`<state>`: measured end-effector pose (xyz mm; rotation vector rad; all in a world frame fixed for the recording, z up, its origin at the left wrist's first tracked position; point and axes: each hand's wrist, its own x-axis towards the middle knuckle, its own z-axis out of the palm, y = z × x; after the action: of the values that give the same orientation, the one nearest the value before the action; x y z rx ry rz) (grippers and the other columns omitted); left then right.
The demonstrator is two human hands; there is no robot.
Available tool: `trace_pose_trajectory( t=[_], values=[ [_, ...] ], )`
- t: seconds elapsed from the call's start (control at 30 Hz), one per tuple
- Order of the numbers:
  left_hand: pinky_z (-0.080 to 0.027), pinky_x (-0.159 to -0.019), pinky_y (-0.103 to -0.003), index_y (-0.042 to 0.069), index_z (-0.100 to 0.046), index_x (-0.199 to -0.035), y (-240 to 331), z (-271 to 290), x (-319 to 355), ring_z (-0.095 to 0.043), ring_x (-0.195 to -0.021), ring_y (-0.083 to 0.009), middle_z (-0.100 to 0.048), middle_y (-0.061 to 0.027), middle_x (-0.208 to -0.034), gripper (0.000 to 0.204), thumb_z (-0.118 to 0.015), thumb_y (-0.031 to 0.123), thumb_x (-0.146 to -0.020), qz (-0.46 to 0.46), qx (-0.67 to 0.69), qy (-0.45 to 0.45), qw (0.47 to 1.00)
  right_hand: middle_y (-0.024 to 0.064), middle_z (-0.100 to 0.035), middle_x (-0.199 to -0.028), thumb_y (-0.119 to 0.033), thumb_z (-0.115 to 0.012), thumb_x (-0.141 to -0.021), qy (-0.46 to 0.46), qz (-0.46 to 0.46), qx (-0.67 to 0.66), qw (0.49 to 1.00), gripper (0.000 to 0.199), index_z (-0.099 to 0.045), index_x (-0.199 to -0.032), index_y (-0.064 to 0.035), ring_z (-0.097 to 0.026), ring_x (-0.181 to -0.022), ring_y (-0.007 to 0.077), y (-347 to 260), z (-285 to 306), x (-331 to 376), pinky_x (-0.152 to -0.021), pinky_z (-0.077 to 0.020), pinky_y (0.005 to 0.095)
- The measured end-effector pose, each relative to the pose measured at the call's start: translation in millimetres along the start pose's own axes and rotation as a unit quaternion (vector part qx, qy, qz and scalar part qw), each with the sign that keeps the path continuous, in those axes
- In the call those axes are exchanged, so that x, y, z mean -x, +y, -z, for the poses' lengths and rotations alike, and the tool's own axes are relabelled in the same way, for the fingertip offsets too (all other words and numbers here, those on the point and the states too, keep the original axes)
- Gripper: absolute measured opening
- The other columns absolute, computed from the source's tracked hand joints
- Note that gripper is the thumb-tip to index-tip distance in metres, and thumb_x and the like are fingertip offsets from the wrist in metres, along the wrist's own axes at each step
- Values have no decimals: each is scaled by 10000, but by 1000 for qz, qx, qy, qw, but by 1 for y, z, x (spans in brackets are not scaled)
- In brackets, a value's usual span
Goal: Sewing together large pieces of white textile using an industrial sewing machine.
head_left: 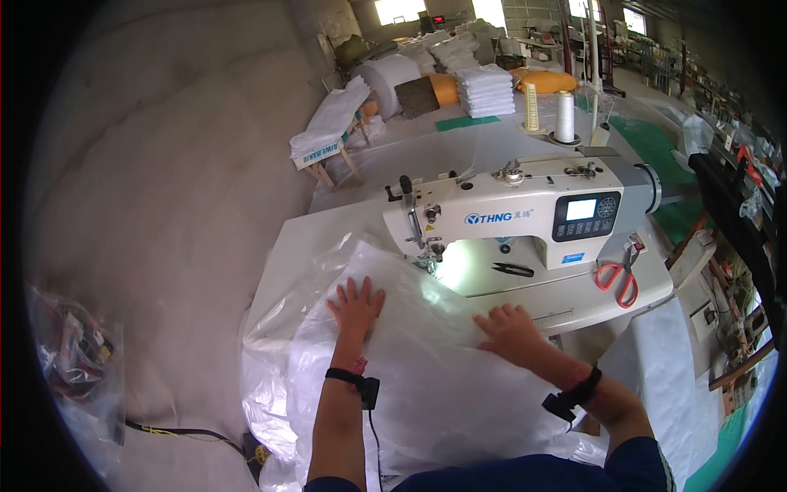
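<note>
A large sheet of white, partly see-through plastic film (410, 385) covers the left and front of the sewing table and hangs over its near side. My left hand (357, 307) lies flat on it with the fingers spread. At the film's right edge, my right hand (512, 332) has its fingers bent around the edge. Beyond both hands stands a white sewing machine (484, 201), its lamp lit over the needle area. The film's far corner reaches up to the presser foot, where the needle itself is too small to make out.
Black thread snips (513, 269) lie on the machine bed, and red-handled scissors (616, 283) rest at its right. Behind the machine stand thread cones (565, 119). Farther back are a folded white stack (485, 90) and a white roll (389, 82). A cable (188, 430) runs along the floor at left.
</note>
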<state>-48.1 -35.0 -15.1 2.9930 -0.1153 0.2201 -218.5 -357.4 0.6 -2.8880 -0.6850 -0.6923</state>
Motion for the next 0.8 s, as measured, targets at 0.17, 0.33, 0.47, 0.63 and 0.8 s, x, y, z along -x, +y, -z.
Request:
trace_pose_trajectory(
  t=[0.17, 0.33, 0.47, 0.63, 0.8],
  values=[
    [-118, -1072, -611, 275, -385, -1393, -3, 7, 38, -198, -1382, -355, -250, -103, -1500, 604, -459, 564, -868, -196, -55, -26, 979, 121, -593, -768, -157, -514, -868, -264, 71, -179, 945, 319, -511, -1167, -45, -593, -660, 248, -62, -22, 56, -605, -474, 376],
    [-131, -1108, -515, 147, -376, -1398, -14, 25, 77, -197, -1393, -315, -259, -114, -1496, 658, -525, 489, -856, -298, -27, -70, 952, 167, -614, -765, -295, -500, -916, -475, 108, -286, 825, 380, -526, -1207, -53, -630, -738, 334, -85, 22, 77, -735, -493, 468],
    [-173, -1115, -465, 17, -395, -1356, -4, 28, 80, -268, -1364, -313, -324, -155, -1456, 668, -561, 430, -858, -297, 29, -22, 954, 99, -588, -735, -295, -542, -878, -137, 2, -230, 964, 245, -515, -969, -69, -626, -774, 295, -82, 21, -4, -682, -495, 446],
    [-245, -1088, -447, -13, -439, -1304, 7, 37, 98, -356, -1309, -327, -423, -180, -1376, 632, -619, 366, -831, -306, 35, 27, 951, 120, -600, -1038, -300, -588, -848, 90, 64, -97, 989, 394, -516, -1126, -30, -540, -1090, 300, -73, -36, -85, -930, -426, 459],
    [-324, -1032, -454, 5, -567, -1168, -11, 66, 144, -478, -1202, -331, -562, -170, -1227, 494, -657, 336, -812, -300, 32, 71, 951, 119, -561, -1147, -225, -589, -800, 77, 148, -67, 984, 355, -576, -1085, -12, -466, -1180, 279, -87, -66, -55, -1015, -355, 453]
  ],
)
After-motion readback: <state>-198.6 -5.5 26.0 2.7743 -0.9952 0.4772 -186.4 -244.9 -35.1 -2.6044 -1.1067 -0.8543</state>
